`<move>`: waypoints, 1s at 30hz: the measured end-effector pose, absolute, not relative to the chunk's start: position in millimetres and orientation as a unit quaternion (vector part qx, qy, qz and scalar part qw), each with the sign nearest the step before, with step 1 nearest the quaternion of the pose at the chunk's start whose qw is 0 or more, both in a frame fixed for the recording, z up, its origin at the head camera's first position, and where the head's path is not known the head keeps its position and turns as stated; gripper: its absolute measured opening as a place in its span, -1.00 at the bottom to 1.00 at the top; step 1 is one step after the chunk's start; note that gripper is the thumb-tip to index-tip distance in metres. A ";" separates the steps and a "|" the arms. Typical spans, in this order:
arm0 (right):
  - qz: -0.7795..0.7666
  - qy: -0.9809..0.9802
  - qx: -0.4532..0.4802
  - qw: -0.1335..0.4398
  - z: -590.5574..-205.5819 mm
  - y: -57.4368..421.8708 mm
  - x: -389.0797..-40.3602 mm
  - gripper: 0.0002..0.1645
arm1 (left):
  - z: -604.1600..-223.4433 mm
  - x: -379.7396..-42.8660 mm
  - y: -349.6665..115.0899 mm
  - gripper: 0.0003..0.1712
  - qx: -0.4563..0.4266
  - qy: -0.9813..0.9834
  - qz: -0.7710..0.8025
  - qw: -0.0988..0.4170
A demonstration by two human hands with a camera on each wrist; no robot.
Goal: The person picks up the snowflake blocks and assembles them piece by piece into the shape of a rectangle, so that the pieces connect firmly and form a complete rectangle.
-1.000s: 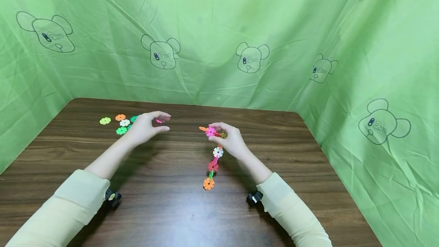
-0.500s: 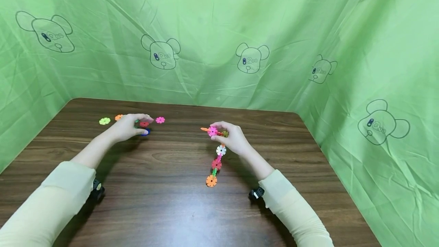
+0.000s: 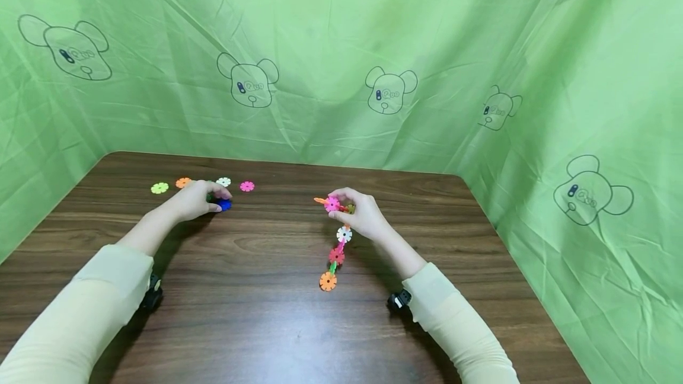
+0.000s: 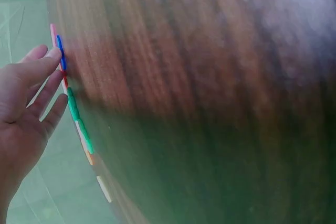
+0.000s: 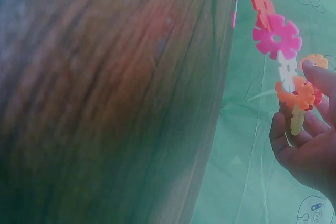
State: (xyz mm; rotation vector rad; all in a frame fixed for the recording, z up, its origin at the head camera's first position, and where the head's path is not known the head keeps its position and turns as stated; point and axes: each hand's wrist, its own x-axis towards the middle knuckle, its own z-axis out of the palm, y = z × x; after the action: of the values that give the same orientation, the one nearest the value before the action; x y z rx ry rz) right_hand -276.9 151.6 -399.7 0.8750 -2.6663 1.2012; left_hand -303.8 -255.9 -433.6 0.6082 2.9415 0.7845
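Note:
My left hand reaches low over the loose notched plastic discs at the far left of the table. Its thumb and fingertips are at a blue disc, which lies on the tabletop in the left wrist view, touched by the thumb. The fingers cover other discs behind it. My right hand pinches a chain of interlocked flower-shaped discs by its upper part. Pink, orange and red pieces show at the fingers; the chain hangs down through a white disc to an orange end disc.
A lime disc, an orange disc, a white disc and a pink disc lie flat near the back left. Green cloth hangs behind and beside the wooden table.
My left hand has moved left and down to the loose discs, and its fingers now cover the red one. My right hand keeps its grip on the chain, shifting only slightly right.

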 end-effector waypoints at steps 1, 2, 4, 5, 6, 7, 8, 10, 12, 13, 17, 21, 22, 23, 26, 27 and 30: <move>0.391 -0.874 0.286 0.046 -399.6 151.4 -276.7 -0.59 | -433.8 -303.8 -255.8 -0.70 0.195 0.948 0.252 0.018; 0.389 -0.875 0.286 0.048 -399.5 151.2 -276.3 -0.59 | -434.0 -303.6 -255.6 -0.70 0.195 0.948 0.253 0.018; 0.387 -0.875 0.286 0.052 -399.6 150.7 -275.6 -0.59 | -434.5 -303.4 -255.2 -0.69 0.193 0.947 0.256 0.019; 0.387 -0.875 0.286 0.052 -399.9 150.5 -275.2 -0.60 | -434.7 -303.1 -254.9 -0.69 0.191 0.947 0.258 0.019; 0.387 -0.875 0.287 0.052 -400.3 150.2 -275.0 -0.61 | -434.9 -302.9 -254.7 -0.69 0.190 0.947 0.258 0.017; 0.387 -0.874 0.288 0.052 -401.0 150.1 -274.8 -0.61 | -435.1 -302.5 -254.4 -0.69 0.188 0.947 0.258 0.015; 0.387 -0.873 0.290 0.053 -401.6 149.9 -274.6 -0.61 | -435.0 -301.9 -254.1 -0.69 0.186 0.947 0.260 0.014; 0.389 -0.871 0.295 0.054 -402.6 149.6 -273.9 -0.61 | -434.5 -300.3 -253.3 -0.71 0.183 0.948 0.262 0.009; 0.390 -0.870 0.298 0.056 -403.0 149.1 -273.2 -0.61 | -433.1 -297.8 -251.8 -0.73 0.184 0.948 0.261 0.006; 0.390 -0.869 0.300 0.058 -403.1 148.8 -272.8 -0.61 | -432.0 -296.2 -250.7 -0.73 0.185 0.948 0.260 0.004; 0.389 -0.868 0.302 0.060 -402.5 147.1 -271.5 -0.59 | -427.3 -290.2 -245.0 -0.77 0.195 0.948 0.250 -0.012; 0.383 -0.869 0.307 0.062 -401.0 145.5 -270.1 -0.55 | -422.1 -285.8 -237.5 -0.82 0.195 0.950 0.238 -0.041; 0.382 -0.869 0.308 0.062 -400.3 145.3 -269.7 -0.54 | -420.3 -284.8 -234.9 -0.82 0.195 0.950 0.239 -0.049; 0.380 -0.870 0.309 0.062 -399.9 145.2 -269.4 -0.54 | -418.1 -283.6 -232.0 -0.83 0.194 0.949 0.242 -0.055; 0.379 -0.870 0.310 0.058 -398.4 145.7 -268.6 -0.55 | -410.2 -279.0 -221.3 -0.85 0.192 0.943 0.263 -0.069; 0.378 -0.871 0.310 0.056 -397.9 145.9 -268.2 -0.56 | -407.4 -277.2 -217.4 -0.85 0.191 0.941 0.271 -0.072; 0.382 -0.869 0.309 0.055 -397.1 145.9 -267.3 -0.57 | -398.2 -270.3 -205.1 -0.87 0.185 0.932 0.299 -0.082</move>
State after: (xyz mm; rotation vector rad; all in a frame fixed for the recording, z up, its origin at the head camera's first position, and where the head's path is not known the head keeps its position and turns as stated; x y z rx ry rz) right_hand -267.3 145.9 -397.1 0.9385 -2.6396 1.1587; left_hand -270.3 -205.1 -398.2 0.6132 3.0928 0.9933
